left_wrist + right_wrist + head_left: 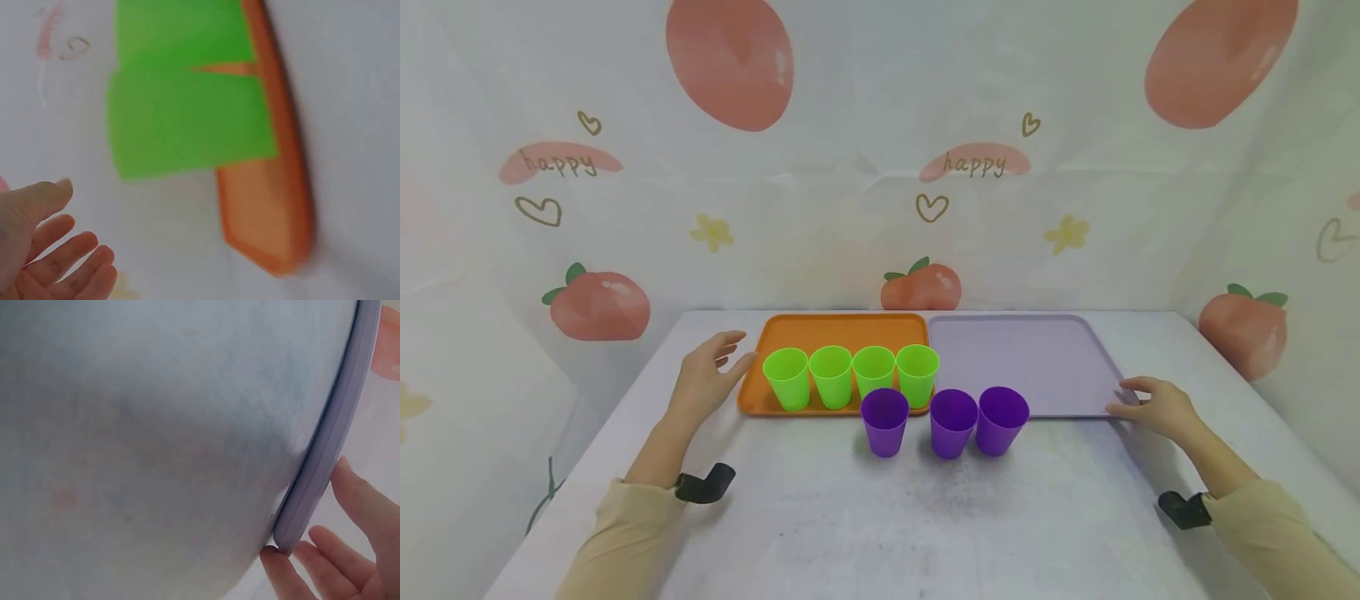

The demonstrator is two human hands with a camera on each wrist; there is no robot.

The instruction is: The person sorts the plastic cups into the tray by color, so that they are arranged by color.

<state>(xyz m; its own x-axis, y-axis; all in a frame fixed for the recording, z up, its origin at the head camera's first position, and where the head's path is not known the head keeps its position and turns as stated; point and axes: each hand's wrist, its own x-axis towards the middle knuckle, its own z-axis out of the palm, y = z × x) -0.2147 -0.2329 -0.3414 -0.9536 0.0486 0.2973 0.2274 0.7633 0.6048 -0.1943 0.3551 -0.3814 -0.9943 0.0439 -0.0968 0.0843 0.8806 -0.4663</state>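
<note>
My left hand (703,379) is held beside the left edge of the orange tray (842,329), fingers spread and loosely bent, holding nothing. In the left wrist view that hand (59,244) is apart from the green cups (194,122). Several upright green cups (790,381) stand in a row along the front of the orange tray. At the front right corner of the lavender tray (1022,358), my right hand (1161,408) pinches the rim between thumb and fingers. The right wrist view shows fingers (287,575) against the tray's corner.
Three purple cups (953,423) stand upright in front of the trays, near the middle of the white table (850,525). The two trays lie side by side. A fruit-patterned cloth (842,225) hangs behind the table.
</note>
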